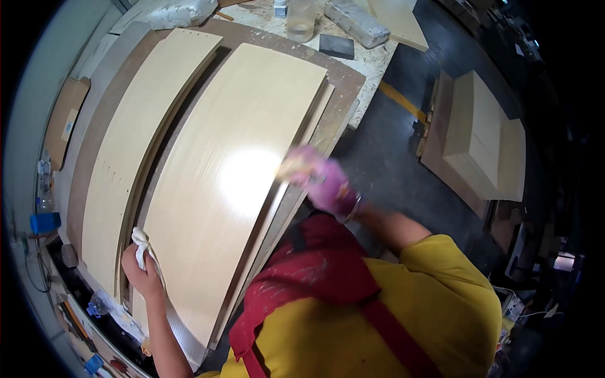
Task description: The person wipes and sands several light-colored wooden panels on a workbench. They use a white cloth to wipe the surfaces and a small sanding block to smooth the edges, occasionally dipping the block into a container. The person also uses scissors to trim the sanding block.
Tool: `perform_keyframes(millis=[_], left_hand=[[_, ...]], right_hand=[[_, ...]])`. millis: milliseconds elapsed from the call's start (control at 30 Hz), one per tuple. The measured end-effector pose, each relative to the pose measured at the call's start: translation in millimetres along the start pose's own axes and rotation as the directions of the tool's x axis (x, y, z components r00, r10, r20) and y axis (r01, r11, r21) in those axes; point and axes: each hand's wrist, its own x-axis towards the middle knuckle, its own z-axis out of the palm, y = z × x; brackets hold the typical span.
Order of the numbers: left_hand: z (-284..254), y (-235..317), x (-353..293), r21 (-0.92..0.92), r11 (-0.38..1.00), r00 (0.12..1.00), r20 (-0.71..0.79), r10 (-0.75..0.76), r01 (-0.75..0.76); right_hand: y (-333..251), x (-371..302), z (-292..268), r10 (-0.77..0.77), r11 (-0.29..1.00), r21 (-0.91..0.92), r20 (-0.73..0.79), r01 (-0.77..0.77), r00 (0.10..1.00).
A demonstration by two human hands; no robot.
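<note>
A wide pale wood panel (pixel 220 120) lies on top of a stack in front of me, with a bright reflection on its surface. My left hand (pixel 144 274) is closed around a bunched white cloth (pixel 140 240) at the panel's left edge, beside the gap to a narrower stack. Over the right edge is my right hand (pixel 324 183), in a pink-purple glove and smeared by motion. Its fingers are closed about a crumpled yellowish wad (pixel 293 169); the blur hides its exact kind. Whether the wad touches the panel, I cannot tell.
The narrower stack of curved pale panels (pixel 135 120) lies to the left on a brown board (pixel 350 79). Behind are a clear container (pixel 301 22), a dark grey block (pixel 336 46) and a wrapped block (pixel 357 22). More panels (pixel 482 135) are stacked on the right.
</note>
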Motion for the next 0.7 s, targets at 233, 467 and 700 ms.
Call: perform_keyframes(millis=[233, 467, 700], left_hand=[[2.7, 4.5, 5.9, -0.058, 0.998, 1.0, -0.002, 0.008, -0.008], [0.5, 6.7, 2.8, -0.073, 0.997, 1.0, -0.024, 0.006, -0.008], [1.2, 10.2, 2.8, 0.0, 1.0, 0.999, -0.047, -0.006, 0.006]], right_hand=[[7.2, 14.2, -2.0, 0.316, 0.943, -0.012, -0.266, -0.331, 0.911], [-77.4, -45.2, 70.0, 0.12, 0.968, 0.204, 0.141, -0.147, 0.983], [2.1, 12.1, -4.9, 0.278, 0.96, 0.082, -0.304, -0.266, 0.911]])
